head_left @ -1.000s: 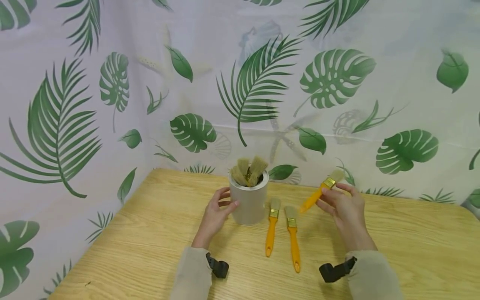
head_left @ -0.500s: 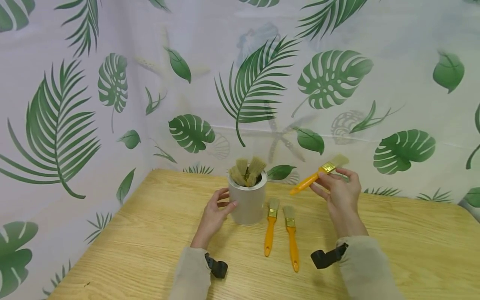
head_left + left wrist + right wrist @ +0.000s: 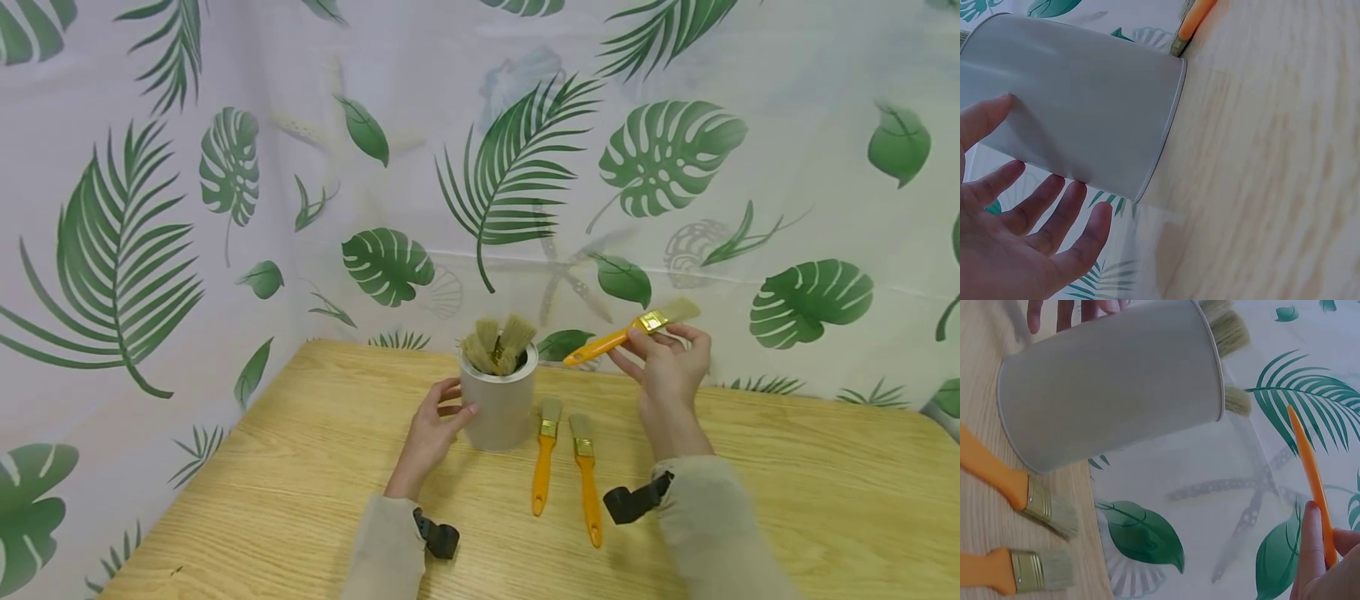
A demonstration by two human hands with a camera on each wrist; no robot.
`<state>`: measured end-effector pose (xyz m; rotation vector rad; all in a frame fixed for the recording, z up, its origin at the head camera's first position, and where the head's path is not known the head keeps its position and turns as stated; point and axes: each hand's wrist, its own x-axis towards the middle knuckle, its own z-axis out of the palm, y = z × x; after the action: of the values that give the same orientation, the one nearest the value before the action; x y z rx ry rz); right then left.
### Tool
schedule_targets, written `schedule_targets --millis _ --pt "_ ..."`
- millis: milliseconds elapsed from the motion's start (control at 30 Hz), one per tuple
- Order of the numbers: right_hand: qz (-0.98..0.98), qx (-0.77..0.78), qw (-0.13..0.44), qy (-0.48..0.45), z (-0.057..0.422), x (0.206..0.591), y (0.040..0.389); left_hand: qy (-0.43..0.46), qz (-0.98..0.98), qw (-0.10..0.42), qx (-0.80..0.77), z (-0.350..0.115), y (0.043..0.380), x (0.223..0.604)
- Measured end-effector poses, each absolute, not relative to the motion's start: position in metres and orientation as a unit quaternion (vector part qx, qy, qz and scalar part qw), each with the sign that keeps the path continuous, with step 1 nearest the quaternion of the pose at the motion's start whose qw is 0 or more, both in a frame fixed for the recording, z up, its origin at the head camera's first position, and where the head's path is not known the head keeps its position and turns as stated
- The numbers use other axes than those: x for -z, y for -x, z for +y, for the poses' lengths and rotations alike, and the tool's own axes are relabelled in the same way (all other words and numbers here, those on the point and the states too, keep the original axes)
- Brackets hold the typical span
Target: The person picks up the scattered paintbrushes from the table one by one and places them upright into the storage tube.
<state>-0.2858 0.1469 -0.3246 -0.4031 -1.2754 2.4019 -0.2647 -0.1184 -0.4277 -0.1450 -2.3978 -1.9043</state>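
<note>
A pale grey can (image 3: 497, 412) stands on the table, with several paintbrushes (image 3: 516, 340) in it, bristles up. At its left side my left hand (image 3: 429, 429) touches the wall, thumb on the front and fingers spread loosely along the side; the little finger is off the can in the left wrist view. To the right, above the table, my right hand (image 3: 670, 375) pinches an orange-handled paintbrush (image 3: 607, 342) near its metal band. The handle's end points left toward the can, the bristles up and right. In the right wrist view, only its orange handle (image 3: 1310, 459) shows.
Two more orange-handled paintbrushes lie just right of the can, one nearer it (image 3: 543, 462) and one further right (image 3: 587, 483), bristles away from me. A leaf-print cloth (image 3: 315, 250) hangs behind and left of the wooden table (image 3: 285, 492).
My right hand has moved left and up with its paintbrush, and the brush has tilted flatter, handle end swinging toward the can. My left hand, the can and the lying brushes have not moved.
</note>
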Motion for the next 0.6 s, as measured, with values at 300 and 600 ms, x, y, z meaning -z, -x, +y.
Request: schedule_targets --millis 300,600 --pt "-0.475 -0.840 0.237 0.108 0.122 0.319 0.293 0.047 -0.786 0.037 0.615 -0.117 0.263 0.425" --pt "-0.514 -0.807 0.287 0.059 0.098 0.324 0.300 0.053 -0.788 0.041 0.612 -0.118 0.264 0.425"
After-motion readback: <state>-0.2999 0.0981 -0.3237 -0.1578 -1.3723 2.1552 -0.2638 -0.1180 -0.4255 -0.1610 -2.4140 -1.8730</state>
